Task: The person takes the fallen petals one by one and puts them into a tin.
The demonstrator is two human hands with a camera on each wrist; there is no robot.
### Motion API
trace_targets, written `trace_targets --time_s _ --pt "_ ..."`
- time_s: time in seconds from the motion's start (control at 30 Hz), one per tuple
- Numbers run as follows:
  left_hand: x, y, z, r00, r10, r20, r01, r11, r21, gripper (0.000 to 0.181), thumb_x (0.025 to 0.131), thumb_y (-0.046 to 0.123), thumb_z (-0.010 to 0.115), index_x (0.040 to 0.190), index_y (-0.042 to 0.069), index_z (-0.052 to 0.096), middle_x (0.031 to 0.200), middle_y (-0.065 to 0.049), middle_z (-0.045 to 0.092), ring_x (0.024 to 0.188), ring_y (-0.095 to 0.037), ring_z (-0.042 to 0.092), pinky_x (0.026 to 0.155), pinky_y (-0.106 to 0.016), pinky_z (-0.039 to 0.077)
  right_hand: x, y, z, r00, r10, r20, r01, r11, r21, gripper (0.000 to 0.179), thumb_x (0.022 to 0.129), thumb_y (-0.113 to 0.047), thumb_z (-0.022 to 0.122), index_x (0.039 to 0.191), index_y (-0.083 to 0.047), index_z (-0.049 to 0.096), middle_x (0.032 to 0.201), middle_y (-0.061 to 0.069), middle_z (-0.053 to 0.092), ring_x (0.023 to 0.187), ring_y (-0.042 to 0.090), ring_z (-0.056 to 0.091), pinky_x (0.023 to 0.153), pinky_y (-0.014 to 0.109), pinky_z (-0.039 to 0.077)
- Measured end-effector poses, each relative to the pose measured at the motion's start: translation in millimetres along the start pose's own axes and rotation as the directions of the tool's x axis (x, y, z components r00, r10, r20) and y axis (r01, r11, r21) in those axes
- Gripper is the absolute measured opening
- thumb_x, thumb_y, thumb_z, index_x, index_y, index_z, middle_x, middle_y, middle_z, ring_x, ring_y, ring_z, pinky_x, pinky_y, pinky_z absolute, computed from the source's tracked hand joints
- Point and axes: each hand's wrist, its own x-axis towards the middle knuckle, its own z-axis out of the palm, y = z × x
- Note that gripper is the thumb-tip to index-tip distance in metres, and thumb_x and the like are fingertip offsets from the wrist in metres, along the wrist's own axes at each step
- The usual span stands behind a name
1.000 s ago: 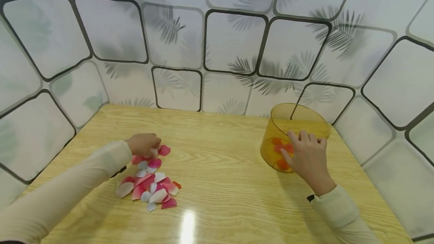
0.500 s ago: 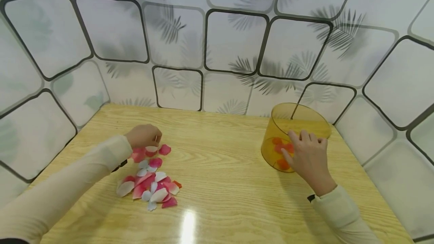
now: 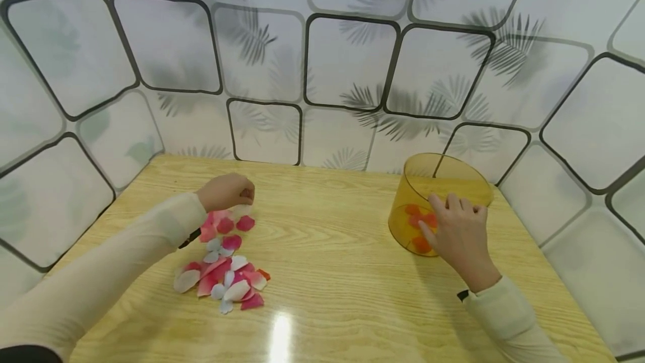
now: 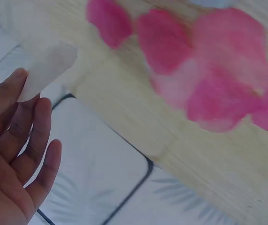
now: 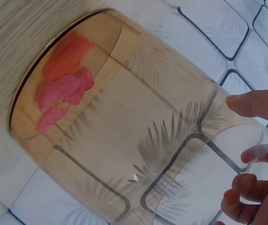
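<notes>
My left hand (image 3: 226, 191) pinches a white petal (image 4: 49, 70) between thumb and fingertips, just above the table. Below and beside it lie pink petals (image 4: 216, 70), part of a loose spread of pink and white petals (image 3: 221, 270) on the left side. At the right stands a clear amber container (image 3: 403, 212), upright, with several reddish petals (image 5: 63, 89) at its bottom. My right hand (image 3: 461, 237) grips the container's near rim, thumb on the outer wall and fingers over the edge, as the right wrist view shows.
The light wood table (image 3: 327, 273) ends against a patterned curtain-like backdrop (image 3: 347, 60), which also bounds both sides. A bright reflection (image 3: 279, 335) shows at the table's front.
My left hand has lifted off the far petals and shifted slightly right and away, carrying the white petal. The right hand and container have stayed in place.
</notes>
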Motion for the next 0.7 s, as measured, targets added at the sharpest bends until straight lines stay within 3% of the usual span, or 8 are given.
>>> trace_targets --time_s 0.17,0.4,0.7 --pt "25.3 33.0 -7.6 0.997 0.027 -0.073 -0.032 0.998 -0.062 0.008 0.087 0.015 0.067 0.082 0.010 0.068 0.077 -0.001 0.066 0.067 -0.010 0.055 0.067 -0.030 0.048 -0.2 -0.8 0.1 1.000 0.000 -0.007 0.000 1.000 0.009 0.051 0.063 -0.032 0.082 0.098 -0.005 0.056 0.074 0.017 0.052 0.062 0.037 0.051 0.055 0.046 0.032" --pt "76.7 106.2 -28.5 0.971 0.119 -0.205 -0.145 0.983 -0.114 0.010 0.090 0.019 0.063 0.085 0.012 0.069 0.081 -0.001 0.068 0.069 -0.011 0.059 0.067 -0.030 0.049 -0.4 0.0 0.4 1.000 -0.003 -0.010 0.003 1.000 0.005 0.050 0.064 -0.032 0.081 0.098 -0.005 0.057 0.074 0.017 0.052 0.062 0.036 0.050 0.055 0.045 0.032" --pt "147.6 189.4 -53.2 0.958 0.181 -0.221 -0.203 0.976 -0.084 0.016 0.093 0.027 0.059 0.096 0.014 0.068 0.091 0.000 0.069 0.078 -0.011 0.060 0.073 -0.026 0.049 -0.5 0.7 0.4 0.999 -0.016 -0.033 0.016 1.000 -0.007 0.051 0.063 -0.031 0.083 0.097 -0.005 0.056 0.073 0.017 0.051 0.060 0.036 0.049 0.053 0.045 0.032"
